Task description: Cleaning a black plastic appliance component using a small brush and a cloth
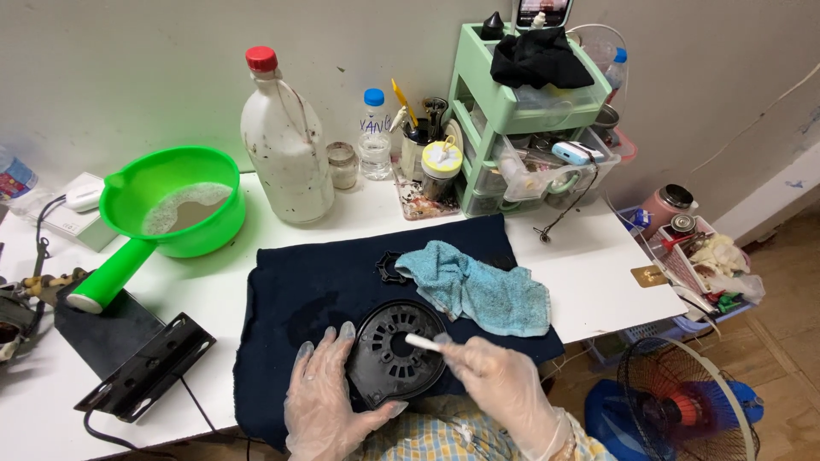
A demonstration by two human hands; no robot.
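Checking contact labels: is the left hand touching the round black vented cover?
Touching. The head view shows the left hand, in a clear glove, resting its fingers and thumb against the left edge of the round black cover.
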